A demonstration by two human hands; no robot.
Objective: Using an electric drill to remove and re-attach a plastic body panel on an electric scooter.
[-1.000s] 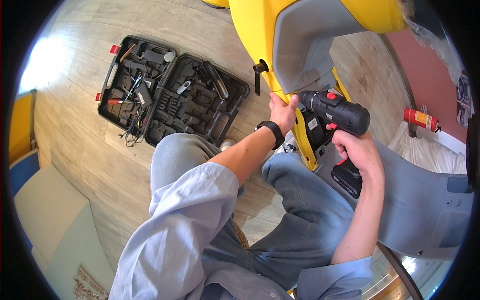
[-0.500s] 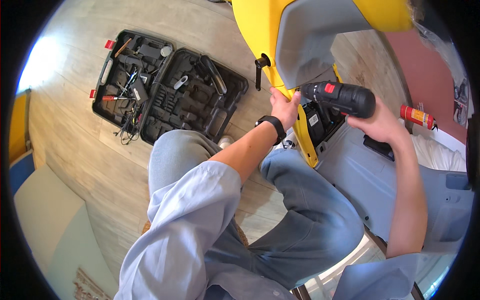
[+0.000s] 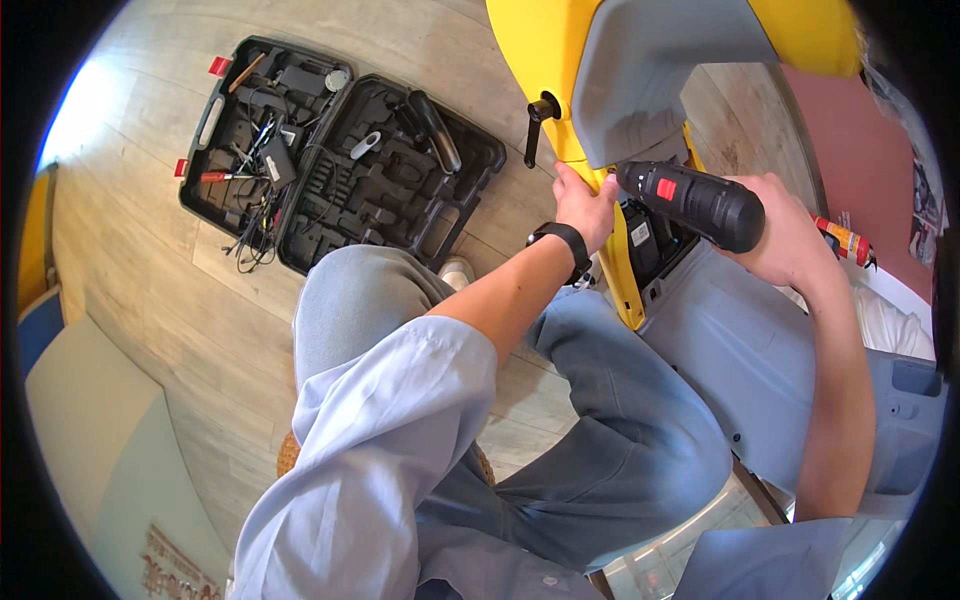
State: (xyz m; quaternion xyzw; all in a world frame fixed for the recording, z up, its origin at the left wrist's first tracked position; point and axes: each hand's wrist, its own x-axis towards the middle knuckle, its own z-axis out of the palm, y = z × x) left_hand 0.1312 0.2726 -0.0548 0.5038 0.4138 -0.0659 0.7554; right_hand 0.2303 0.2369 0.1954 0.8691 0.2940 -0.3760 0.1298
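Observation:
My right hand is closed around the handle of a black cordless drill with a red switch. The drill's front end points left, against or very near the upper part of a yellow plastic panel; its tip is hard to make out. My left hand, with a black watch on the wrist, grips this panel's edge just below the drill's nose, thumb up beside it. The panel belongs to a yellow and grey body with a black lever. Under the drill, a black unit sits in an opened compartment.
An opened black tool case lies on the wooden floor at left, holding cables, a red-handled screwdriver and other tools. A red fire extinguisher is partly behind my right arm. A large grey plastic surface spreads beside my knee.
The whole view has shifted a little. My right hand has moved slightly and the drill has tilted, its back end lower; the drill's base no longer shows. My left hand keeps hold of the panel.

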